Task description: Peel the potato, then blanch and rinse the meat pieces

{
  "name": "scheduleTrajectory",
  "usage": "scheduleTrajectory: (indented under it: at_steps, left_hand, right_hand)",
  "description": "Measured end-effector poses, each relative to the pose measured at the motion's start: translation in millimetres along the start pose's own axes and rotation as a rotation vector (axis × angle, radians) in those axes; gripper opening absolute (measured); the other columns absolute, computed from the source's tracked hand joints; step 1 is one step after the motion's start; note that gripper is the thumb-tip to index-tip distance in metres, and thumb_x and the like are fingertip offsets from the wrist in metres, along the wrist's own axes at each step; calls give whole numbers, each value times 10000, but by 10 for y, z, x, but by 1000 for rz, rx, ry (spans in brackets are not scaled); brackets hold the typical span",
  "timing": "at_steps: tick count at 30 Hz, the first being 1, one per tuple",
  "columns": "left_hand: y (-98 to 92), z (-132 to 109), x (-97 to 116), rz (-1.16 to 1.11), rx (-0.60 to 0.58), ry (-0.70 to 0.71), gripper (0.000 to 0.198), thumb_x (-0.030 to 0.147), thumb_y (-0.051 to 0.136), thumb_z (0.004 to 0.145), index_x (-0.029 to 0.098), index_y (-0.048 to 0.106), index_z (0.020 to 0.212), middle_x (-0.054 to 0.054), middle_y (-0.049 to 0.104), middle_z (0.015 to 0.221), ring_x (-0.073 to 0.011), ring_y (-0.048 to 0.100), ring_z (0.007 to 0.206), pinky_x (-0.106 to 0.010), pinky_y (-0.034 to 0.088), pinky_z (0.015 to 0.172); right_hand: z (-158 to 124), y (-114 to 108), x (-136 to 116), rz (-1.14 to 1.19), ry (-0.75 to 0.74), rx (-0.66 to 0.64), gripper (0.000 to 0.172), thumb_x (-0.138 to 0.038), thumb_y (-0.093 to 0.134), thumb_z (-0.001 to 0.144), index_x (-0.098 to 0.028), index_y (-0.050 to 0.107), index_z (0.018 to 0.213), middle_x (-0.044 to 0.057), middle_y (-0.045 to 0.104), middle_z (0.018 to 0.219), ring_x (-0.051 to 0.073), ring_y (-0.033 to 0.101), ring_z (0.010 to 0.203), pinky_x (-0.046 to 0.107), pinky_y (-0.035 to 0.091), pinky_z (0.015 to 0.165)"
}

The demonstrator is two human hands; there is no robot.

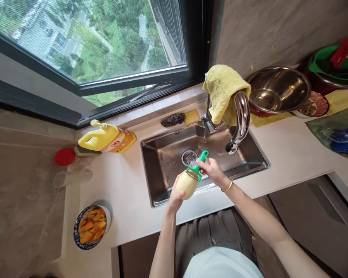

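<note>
Pale rounded vegetable [186,186] sits in the curled left hand [175,195] above the near edge of the sink [159,166], the right hand [211,169] gripping a green peeler [197,170] against it, while a yellow bottle [100,139] on the bench [127,193] carries a label [118,143] apparently reading 立白.

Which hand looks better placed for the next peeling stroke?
Probably the right hand: it holds the peeler at the upper end of the vegetable, which the left hand is occupied supporting.

Yellow bottle [111,139], steel bowl [278,90], yellow cloth [224,87] draped over faucet [243,117]
</note>
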State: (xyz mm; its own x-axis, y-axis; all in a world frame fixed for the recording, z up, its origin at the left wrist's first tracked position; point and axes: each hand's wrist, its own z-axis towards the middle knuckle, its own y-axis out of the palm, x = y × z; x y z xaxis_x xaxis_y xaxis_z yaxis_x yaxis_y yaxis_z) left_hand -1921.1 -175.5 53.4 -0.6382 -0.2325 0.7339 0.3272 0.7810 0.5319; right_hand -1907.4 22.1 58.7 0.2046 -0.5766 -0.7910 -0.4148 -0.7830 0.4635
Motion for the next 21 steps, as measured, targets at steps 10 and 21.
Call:
scheduleTrajectory:
  at_steps: [10, 21]
  left_hand:
    - [64, -32, 188, 110, -60, 83, 853, 530, 793, 500, 199, 518, 1237, -145, 558, 1287, -364, 540, 1151, -432, 491, 886]
    - [-20, -125, 110, 112, -52, 119, 870, 534, 807, 463, 209, 504, 1210, -120, 622, 1158, -349, 571, 1086, -416, 496, 856]
  right_hand:
    - [339, -514, 274, -225, 45, 334, 434, -524, 774, 522, -173, 527, 584, -25, 530, 498, 94, 481, 456, 214, 372, 429]
    - [253, -279, 270, -433, 89, 248, 407, -549, 684, 629, -175, 532, 571, -8, 537, 462, 122, 512, 427, 232, 394, 425]
